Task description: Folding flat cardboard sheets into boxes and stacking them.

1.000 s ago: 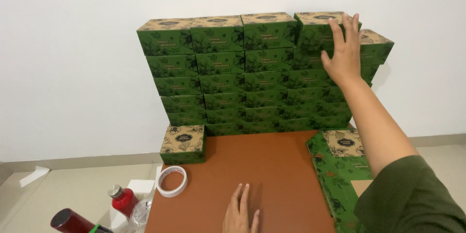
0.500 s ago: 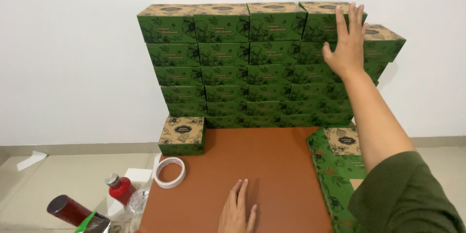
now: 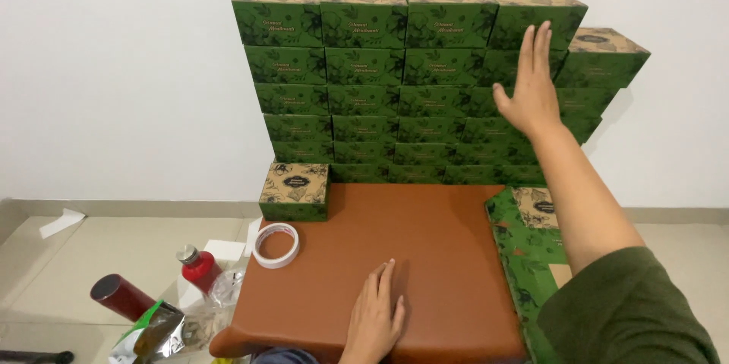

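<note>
Two hands in view, well apart, neither gripping. Our right hand (image 3: pixel 531 87) is flat, fingers spread, on the upper right face of the stacked green boxes (image 3: pixel 402 83) against the wall. Our left hand (image 3: pixel 376 318) lies palm-down on the brown tabletop (image 3: pixel 425 235). Boxes look like thin printed cardboard: probably light, stiff at edges, faces crushable, print a bit slick. We'd judge gripping opposite side walls safest, not the lid. Single box (image 3: pixel 295 191) and tape roll (image 3: pixel 275 245) sit near.
</note>
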